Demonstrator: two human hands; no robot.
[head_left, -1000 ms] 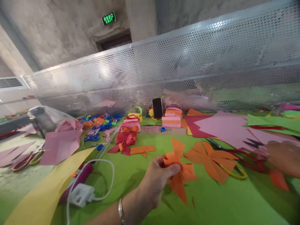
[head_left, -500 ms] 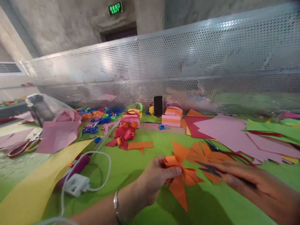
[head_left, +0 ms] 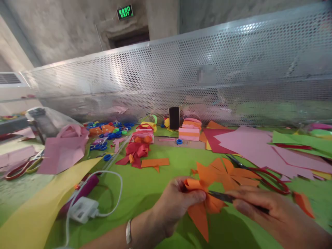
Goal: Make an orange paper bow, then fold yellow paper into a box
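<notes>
My left hand point(head_left: 176, 204) pinches a folded orange paper flower point(head_left: 199, 218) between thumb and fingers, above the green tabletop point(head_left: 145, 186). Pointed petals hang below the thumb, and a rolled loop shows at the top. From the right, my right hand point(head_left: 269, 211) grips small dark scissors point(head_left: 220, 196); their handles are mostly hidden in the fingers. The blade tips lie close together at the flower, just beside my left thumb. Whether they touch the paper I cannot tell. Behind lie orange paper petals point(head_left: 241, 174), overlapping the held flower in view.
Red-handled scissors point(head_left: 281, 186) lie right of the petals. Pink paper sheets point(head_left: 249, 145) cover the back right. A phone point(head_left: 174, 118) stands at the back beside a striped paper box point(head_left: 189, 134). At left are a white plug with cable point(head_left: 84, 209) and yellow paper point(head_left: 38, 204).
The scissors have moved left to the flower, and their spread blades have come together. The flower has turned in my left hand; its upper petal no longer stands up.
</notes>
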